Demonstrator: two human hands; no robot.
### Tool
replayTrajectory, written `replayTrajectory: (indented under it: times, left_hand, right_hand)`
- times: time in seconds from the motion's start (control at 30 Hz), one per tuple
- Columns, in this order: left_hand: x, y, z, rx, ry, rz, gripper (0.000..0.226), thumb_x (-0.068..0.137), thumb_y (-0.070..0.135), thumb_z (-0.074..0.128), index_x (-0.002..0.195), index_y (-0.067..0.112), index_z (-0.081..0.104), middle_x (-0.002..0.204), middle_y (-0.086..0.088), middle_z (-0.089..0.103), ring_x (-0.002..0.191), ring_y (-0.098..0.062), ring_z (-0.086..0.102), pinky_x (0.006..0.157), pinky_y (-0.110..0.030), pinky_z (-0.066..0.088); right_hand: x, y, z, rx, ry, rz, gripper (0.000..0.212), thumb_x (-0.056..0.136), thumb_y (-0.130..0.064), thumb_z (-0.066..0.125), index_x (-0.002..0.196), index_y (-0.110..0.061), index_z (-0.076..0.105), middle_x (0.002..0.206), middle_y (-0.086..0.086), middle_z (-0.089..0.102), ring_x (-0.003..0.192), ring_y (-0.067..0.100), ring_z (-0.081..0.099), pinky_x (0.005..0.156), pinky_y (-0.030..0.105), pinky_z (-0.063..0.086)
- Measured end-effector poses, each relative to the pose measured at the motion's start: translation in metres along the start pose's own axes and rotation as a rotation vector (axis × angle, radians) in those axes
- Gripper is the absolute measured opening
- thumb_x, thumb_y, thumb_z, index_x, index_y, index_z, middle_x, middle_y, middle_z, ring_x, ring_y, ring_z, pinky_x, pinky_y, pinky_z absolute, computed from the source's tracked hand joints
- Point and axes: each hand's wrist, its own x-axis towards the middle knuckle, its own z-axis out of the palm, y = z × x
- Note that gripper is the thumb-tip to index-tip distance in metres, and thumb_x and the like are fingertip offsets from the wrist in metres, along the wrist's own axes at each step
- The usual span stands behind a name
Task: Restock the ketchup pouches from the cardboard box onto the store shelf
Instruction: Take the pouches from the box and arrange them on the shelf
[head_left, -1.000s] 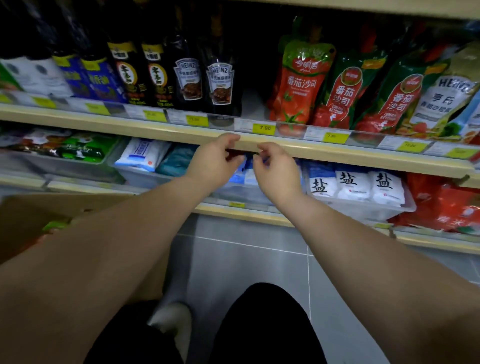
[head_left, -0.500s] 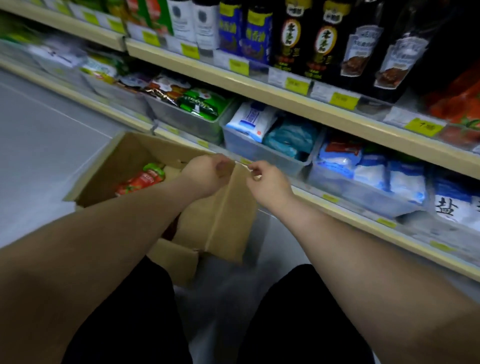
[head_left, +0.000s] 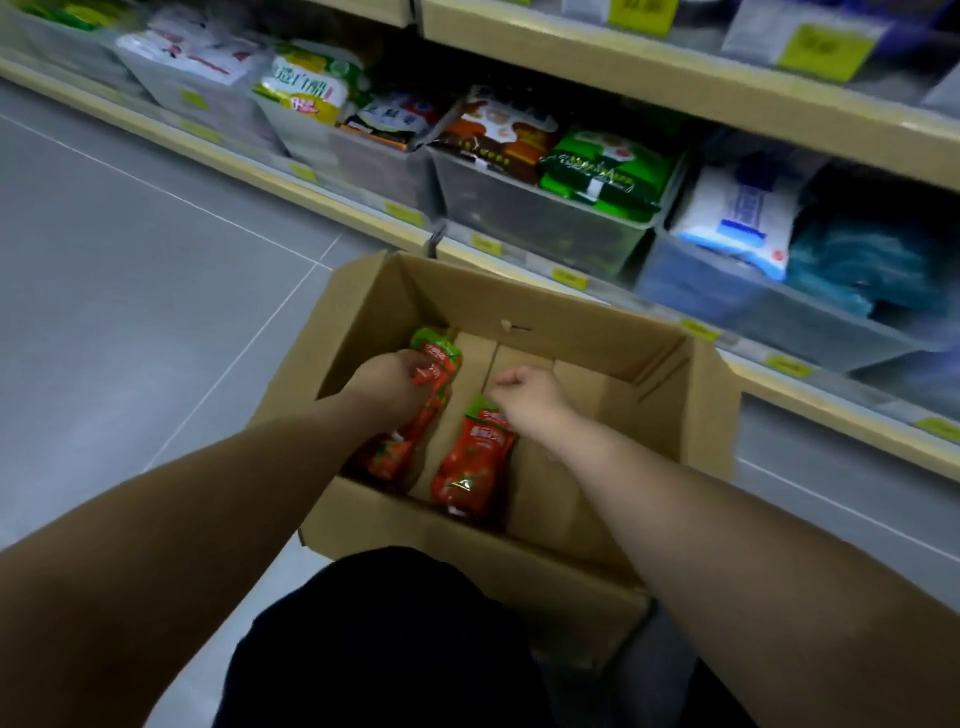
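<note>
An open cardboard box (head_left: 524, 310) stands on the floor in front of the bottom shelf. Two red ketchup pouches with green tops lie inside it at the left. My left hand (head_left: 384, 382) is down in the box with its fingers closed over the upper part of the left ketchup pouch (head_left: 435, 358). My right hand (head_left: 532, 395) hovers with curled fingers right at the green top of the right ketchup pouch (head_left: 470, 465); no grip on it shows. The right half of the box floor is bare cardboard.
The bottom shelf (head_left: 363, 205) holds clear plastic bins (head_left: 540, 218) of packaged goods: green and brown bags, white and blue bags. A higher shelf edge (head_left: 675, 83) with yellow price tags overhangs them. Grey tiled floor (head_left: 130, 270) spreads to the left. My dark-clothed knee (head_left: 384, 639) is near the box.
My view has swung down from the upper shelf to the box. Both hands dropped from the shelf edge into the box, and the left hand closed on a pouch.
</note>
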Motion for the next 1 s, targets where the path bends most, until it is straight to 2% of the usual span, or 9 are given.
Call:
replayTrajectory:
  times: [0.07, 0.17, 0.27, 0.37, 0.5, 0.6, 0.7, 0.8, 1.0]
  left_hand:
    - [0.017, -0.020, 0.004, -0.098, -0.037, -0.066, 0.044, 0.090, 0.034, 0.052, 0.132, 0.019, 0.051, 0.126, -0.011, 0.059, 0.107, -0.027, 0.059, 0.087, -0.031, 0.047]
    - [0.038, -0.036, 0.015, -0.369, -0.099, -0.193, 0.049, 0.090, 0.039, 0.052, 0.134, 0.018, 0.047, 0.126, -0.011, 0.058, 0.098, -0.023, 0.060, 0.077, -0.028, 0.048]
    - [0.056, -0.045, 0.029, -0.462, -0.149, -0.267, 0.054, 0.092, 0.044, 0.047, 0.139, 0.017, 0.040, 0.132, -0.014, 0.053, 0.113, -0.030, 0.056, 0.090, -0.032, 0.048]
    - [0.069, -0.050, 0.042, -0.497, -0.173, -0.292, 0.059, 0.095, 0.045, 0.041, 0.143, 0.013, 0.032, 0.138, -0.017, 0.048, 0.122, -0.034, 0.050, 0.102, -0.042, 0.042]
    - [0.075, -0.050, 0.051, -0.308, -0.127, -0.312, 0.062, 0.096, 0.048, 0.033, 0.145, 0.011, 0.026, 0.144, -0.021, 0.038, 0.130, -0.038, 0.039, 0.108, -0.042, 0.034]
    - [0.078, -0.048, 0.054, -0.322, -0.116, -0.356, 0.063, 0.096, 0.048, 0.032, 0.143, 0.007, 0.026, 0.143, -0.021, 0.040, 0.131, -0.038, 0.039, 0.108, -0.042, 0.033]
    - [0.083, -0.048, 0.054, -0.395, -0.126, -0.423, 0.061, 0.097, 0.047, 0.032, 0.136, 0.000, 0.039, 0.135, -0.022, 0.049, 0.124, -0.038, 0.047, 0.104, -0.043, 0.039]
    - [0.084, -0.047, 0.055, -0.400, -0.158, -0.436, 0.058, 0.099, 0.042, 0.033, 0.130, -0.004, 0.046, 0.131, -0.023, 0.052, 0.123, -0.036, 0.048, 0.102, -0.039, 0.039]
    - [0.073, -0.041, 0.058, -0.737, -0.298, -0.470, 0.047, 0.088, 0.035, 0.060, 0.122, 0.003, 0.052, 0.111, -0.014, 0.062, 0.096, -0.031, 0.062, 0.073, -0.037, 0.051]
  right_hand:
    - [0.009, 0.007, 0.028, 0.142, -0.093, 0.125, 0.014, 0.085, -0.013, 0.060, 0.099, -0.014, 0.060, 0.082, 0.001, 0.059, 0.071, 0.017, 0.056, 0.062, 0.029, 0.047]
    - [0.015, 0.019, 0.059, 0.335, -0.206, 0.317, 0.004, 0.090, -0.016, 0.055, 0.093, -0.019, 0.054, 0.093, 0.003, 0.060, 0.076, 0.018, 0.056, 0.063, 0.027, 0.049]
    - [0.025, 0.028, 0.085, 0.473, -0.256, 0.456, 0.026, 0.093, -0.019, 0.052, 0.118, -0.014, 0.052, 0.119, 0.009, 0.055, 0.099, 0.023, 0.055, 0.078, 0.032, 0.050]
    - [0.035, 0.031, 0.100, 0.576, -0.267, 0.550, 0.035, 0.094, -0.021, 0.050, 0.128, -0.012, 0.048, 0.123, 0.005, 0.053, 0.114, 0.025, 0.051, 0.071, 0.031, 0.047]
    - [0.043, 0.030, 0.109, 0.743, -0.245, 0.618, 0.013, 0.095, -0.016, 0.046, 0.093, -0.010, 0.057, 0.087, 0.006, 0.061, 0.081, 0.020, 0.059, 0.063, 0.033, 0.050]
    - [0.044, 0.027, 0.111, 0.790, -0.231, 0.669, 0.015, 0.095, -0.017, 0.044, 0.096, -0.008, 0.057, 0.086, 0.009, 0.062, 0.076, 0.022, 0.060, 0.062, 0.035, 0.050]
    - [0.047, 0.028, 0.111, 0.730, -0.191, 0.653, 0.022, 0.093, -0.015, 0.050, 0.114, -0.008, 0.054, 0.095, 0.008, 0.062, 0.084, 0.022, 0.060, 0.066, 0.035, 0.050]
    - [0.047, 0.035, 0.102, 0.672, -0.204, 0.627, 0.015, 0.088, -0.013, 0.060, 0.102, -0.010, 0.055, 0.116, 0.009, 0.062, 0.105, 0.024, 0.059, 0.089, 0.039, 0.048]
    - [0.035, 0.040, 0.071, 0.648, -0.289, 0.586, 0.023, 0.084, -0.010, 0.066, 0.097, -0.015, 0.048, 0.105, 0.006, 0.058, 0.103, 0.026, 0.058, 0.089, 0.037, 0.049]
